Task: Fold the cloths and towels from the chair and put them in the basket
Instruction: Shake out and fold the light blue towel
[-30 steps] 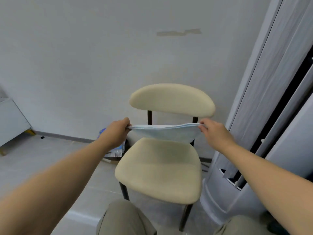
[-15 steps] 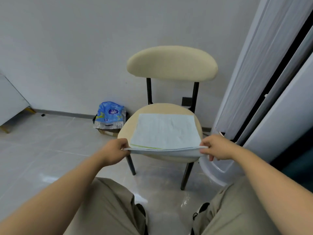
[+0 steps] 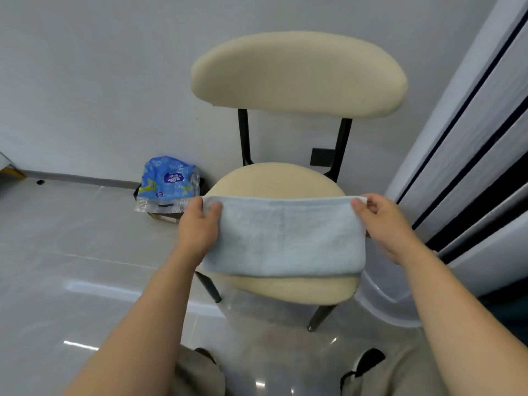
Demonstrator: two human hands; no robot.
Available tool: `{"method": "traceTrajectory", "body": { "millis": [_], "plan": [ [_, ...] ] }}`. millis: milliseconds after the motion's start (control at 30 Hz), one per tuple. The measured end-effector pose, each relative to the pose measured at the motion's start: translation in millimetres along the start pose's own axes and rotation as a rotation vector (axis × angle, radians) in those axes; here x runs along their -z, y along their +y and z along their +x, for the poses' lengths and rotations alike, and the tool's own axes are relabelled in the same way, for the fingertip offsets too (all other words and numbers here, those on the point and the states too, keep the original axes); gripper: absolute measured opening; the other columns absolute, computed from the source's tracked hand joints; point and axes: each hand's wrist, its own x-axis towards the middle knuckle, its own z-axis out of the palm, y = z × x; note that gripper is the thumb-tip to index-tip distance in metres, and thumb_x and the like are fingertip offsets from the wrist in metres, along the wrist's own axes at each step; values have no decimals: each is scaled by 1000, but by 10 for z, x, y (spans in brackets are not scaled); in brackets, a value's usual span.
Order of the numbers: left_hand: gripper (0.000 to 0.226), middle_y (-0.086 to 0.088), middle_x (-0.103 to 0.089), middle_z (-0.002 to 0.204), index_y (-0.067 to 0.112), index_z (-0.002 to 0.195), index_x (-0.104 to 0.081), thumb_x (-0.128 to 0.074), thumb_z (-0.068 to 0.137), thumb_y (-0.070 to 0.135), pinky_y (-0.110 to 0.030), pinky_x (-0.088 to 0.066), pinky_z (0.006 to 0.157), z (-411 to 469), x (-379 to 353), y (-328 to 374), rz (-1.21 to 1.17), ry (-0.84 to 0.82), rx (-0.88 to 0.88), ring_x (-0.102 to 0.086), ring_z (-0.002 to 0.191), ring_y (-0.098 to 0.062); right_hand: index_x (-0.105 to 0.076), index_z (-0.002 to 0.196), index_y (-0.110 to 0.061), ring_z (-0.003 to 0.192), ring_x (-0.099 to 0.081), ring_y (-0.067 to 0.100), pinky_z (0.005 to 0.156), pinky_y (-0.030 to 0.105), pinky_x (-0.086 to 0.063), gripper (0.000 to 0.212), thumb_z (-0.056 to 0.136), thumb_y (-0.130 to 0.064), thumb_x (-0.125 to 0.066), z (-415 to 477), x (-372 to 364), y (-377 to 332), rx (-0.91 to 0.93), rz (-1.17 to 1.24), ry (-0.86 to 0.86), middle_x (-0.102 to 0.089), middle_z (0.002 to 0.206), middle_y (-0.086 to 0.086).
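Note:
A pale blue towel (image 3: 285, 238) lies folded double across the front of the cream chair seat (image 3: 274, 178). My left hand (image 3: 198, 227) pinches its far left corner, thumb on top. At the far right corner my right hand (image 3: 383, 224) pinches the towel the same way. The folded edge lies toward me near the seat's front. No basket is in view.
The chair's cream backrest (image 3: 300, 72) stands against a white wall. A blue plastic pack (image 3: 167, 184) sits on the floor left of the chair. A tall white appliance (image 3: 468, 155) stands close on the right. Glossy grey tiles stretch to the left.
The towel was held stretched in the air, then laid flat on the seat. Both hands have now carried its near edge over to the far side, folding it in half.

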Motion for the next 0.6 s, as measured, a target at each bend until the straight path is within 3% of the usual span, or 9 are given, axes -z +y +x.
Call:
{"method": "traceTrajectory", "body": {
  "millis": [100, 300, 467, 600],
  "plan": [
    [25, -2, -54, 88, 11, 90, -48, -52, 99, 34, -39, -40, 80, 239, -254, -136, 76, 7, 8, -52, 89, -29, -61, 105, -19, 96, -67, 24, 89, 50, -55, 28, 100, -44, -50, 317, -229, 103, 15, -93, 88, -70, 101, 0],
    [27, -11, -58, 91, 6, 95, -49, -51, 100, 32, -40, -38, 76, 635, -548, -262, 265, 57, -22, -55, 91, -36, -53, 116, -8, 93, -53, 24, 75, 31, -35, 31, 105, -35, -42, 738, -495, 279, 32, -330, 174, -59, 102, 3],
    [25, -19, -63, 95, 11, 89, -45, -49, 99, 34, -41, -39, 74, 727, -641, -365, 455, 28, -24, -57, 93, -40, -50, 117, -7, 98, -57, 35, 76, 34, -37, 32, 105, -36, -43, 866, -587, 440, -4, -460, 174, -57, 97, 9],
    [23, -20, -64, 103, 9, 99, -50, -50, 98, 33, -40, -39, 72, 727, -681, -326, 553, 73, -34, -58, 97, -40, -49, 112, -12, 92, -57, 33, 73, 34, -37, 29, 103, -39, -47, 916, -611, 481, -5, -513, 192, -56, 92, 7]
  ]
}}
